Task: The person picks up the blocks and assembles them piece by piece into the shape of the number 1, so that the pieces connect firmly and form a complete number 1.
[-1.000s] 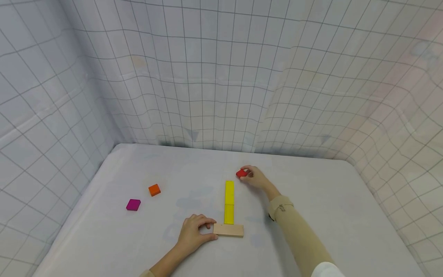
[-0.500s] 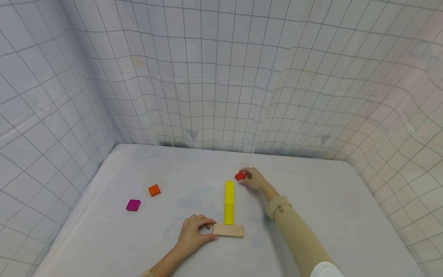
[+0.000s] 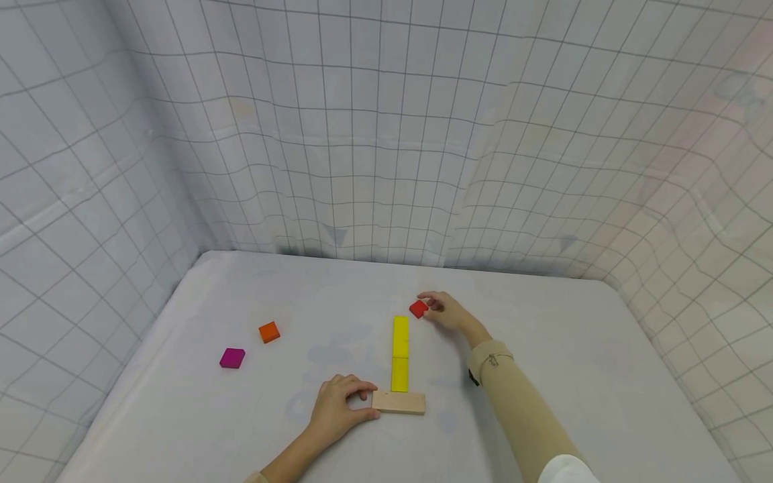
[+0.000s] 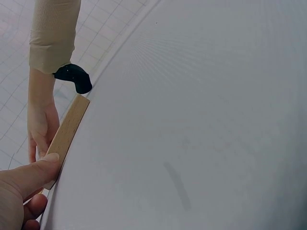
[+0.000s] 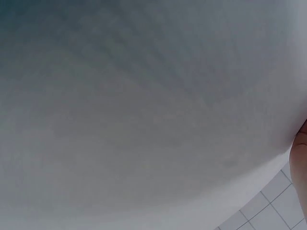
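My left hand (image 3: 339, 406) pinches the left end of a plain wooden block (image 3: 400, 402) between thumb and index finger. In the left wrist view, the thumb presses on that wooden block (image 4: 69, 136). Two flat yellow blocks (image 3: 400, 352) lie end to end in a line running away from the wooden block's far side. Past their far end, a red block (image 3: 419, 308) rests turned cornerwise on the table. My right hand (image 3: 445, 311) is just right of the red block, index finger raised off it and thumb tip at its right corner. The right wrist view shows only part of a finger.
On the left part of the white-covered table (image 3: 483, 416) lie an orange block (image 3: 269, 332) and a magenta block (image 3: 232, 357). A grid-patterned curtain (image 3: 386, 134) rises behind the table and along both sides.
The red block has moved slightly nearer and to the left, and has turned. My right fingers have loosened from it. The left hand and wooden block have stayed put.
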The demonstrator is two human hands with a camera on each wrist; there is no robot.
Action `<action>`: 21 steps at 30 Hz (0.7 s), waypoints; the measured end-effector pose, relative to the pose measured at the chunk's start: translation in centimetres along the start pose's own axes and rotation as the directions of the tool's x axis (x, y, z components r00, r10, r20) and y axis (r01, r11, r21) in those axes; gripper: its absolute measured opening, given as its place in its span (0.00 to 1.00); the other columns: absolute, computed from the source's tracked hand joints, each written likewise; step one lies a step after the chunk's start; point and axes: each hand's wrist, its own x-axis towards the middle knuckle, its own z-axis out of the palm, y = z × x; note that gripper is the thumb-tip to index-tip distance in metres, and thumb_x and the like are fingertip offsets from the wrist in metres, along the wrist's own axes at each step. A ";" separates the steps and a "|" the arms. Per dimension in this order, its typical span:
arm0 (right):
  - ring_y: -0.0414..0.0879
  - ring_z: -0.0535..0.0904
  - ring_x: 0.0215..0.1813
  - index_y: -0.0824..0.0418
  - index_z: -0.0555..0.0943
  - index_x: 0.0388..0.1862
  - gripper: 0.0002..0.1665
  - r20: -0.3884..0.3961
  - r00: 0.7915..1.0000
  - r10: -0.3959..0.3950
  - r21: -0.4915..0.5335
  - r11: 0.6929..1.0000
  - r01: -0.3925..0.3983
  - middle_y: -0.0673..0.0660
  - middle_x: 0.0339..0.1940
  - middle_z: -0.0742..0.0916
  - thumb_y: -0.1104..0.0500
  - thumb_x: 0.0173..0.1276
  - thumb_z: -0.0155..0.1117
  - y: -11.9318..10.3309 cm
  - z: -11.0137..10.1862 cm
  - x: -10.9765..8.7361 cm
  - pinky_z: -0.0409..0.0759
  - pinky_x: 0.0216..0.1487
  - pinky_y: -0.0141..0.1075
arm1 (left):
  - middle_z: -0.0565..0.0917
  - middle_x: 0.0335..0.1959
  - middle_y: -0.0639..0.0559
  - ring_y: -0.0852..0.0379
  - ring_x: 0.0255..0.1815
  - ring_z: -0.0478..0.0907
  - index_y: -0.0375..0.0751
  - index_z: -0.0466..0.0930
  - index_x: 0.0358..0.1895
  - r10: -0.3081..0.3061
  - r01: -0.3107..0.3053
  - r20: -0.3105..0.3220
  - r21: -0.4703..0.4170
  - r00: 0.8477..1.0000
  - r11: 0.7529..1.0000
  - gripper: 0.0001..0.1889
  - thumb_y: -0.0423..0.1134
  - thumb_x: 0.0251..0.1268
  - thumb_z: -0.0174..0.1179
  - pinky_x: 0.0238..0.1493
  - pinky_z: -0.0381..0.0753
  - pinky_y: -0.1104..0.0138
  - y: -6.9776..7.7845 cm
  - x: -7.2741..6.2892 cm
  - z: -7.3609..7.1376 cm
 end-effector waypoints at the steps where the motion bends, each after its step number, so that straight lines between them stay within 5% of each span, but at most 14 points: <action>1: 0.53 0.71 0.46 0.60 0.74 0.57 0.21 0.002 1.000 -0.015 -0.006 1.000 0.015 0.61 0.45 0.77 0.61 0.64 0.59 0.2 0.0 0.1 0.68 0.53 0.45 | 0.72 0.22 0.71 0.69 0.27 0.62 0.54 0.84 0.32 0.000 0.000 0.000 -0.002 1.000 1.000 0.17 0.50 0.32 0.74 0.37 0.61 0.66 0.0 0.0 0.0; 5: 0.49 0.72 0.43 0.56 0.75 0.55 0.19 -0.009 0.992 -0.129 -0.010 0.992 0.129 0.56 0.42 0.78 0.55 0.65 0.59 2.4 0.3 1.1 0.70 0.48 0.40 | 0.72 0.22 0.70 0.69 0.27 0.62 0.54 0.84 0.32 -0.001 0.001 0.002 -0.009 1.000 1.000 0.17 0.50 0.32 0.74 0.36 0.61 0.67 0.0 0.0 -0.1; 12: 0.51 0.72 0.43 0.63 0.76 0.52 0.17 -0.070 0.998 -0.005 -0.072 0.997 0.000 0.61 0.42 0.78 0.64 0.64 0.59 -0.7 0.4 -0.1 0.70 0.49 0.42 | 0.72 0.22 0.69 0.69 0.27 0.61 0.54 0.83 0.32 0.022 -0.022 -0.006 -0.011 1.000 1.000 0.17 0.52 0.34 0.73 0.35 0.60 0.67 0.0 -0.1 -0.1; 21: 0.51 0.71 0.43 0.61 0.77 0.49 0.15 -0.092 0.993 0.071 -0.050 0.996 -0.076 0.60 0.42 0.78 0.63 0.63 0.60 -1.6 0.7 0.2 0.69 0.49 0.44 | 0.73 0.22 0.69 0.70 0.26 0.61 0.53 0.83 0.32 0.050 -0.051 -0.041 -0.003 0.998 0.999 0.17 0.50 0.33 0.74 0.34 0.60 0.68 -0.1 -0.2 0.1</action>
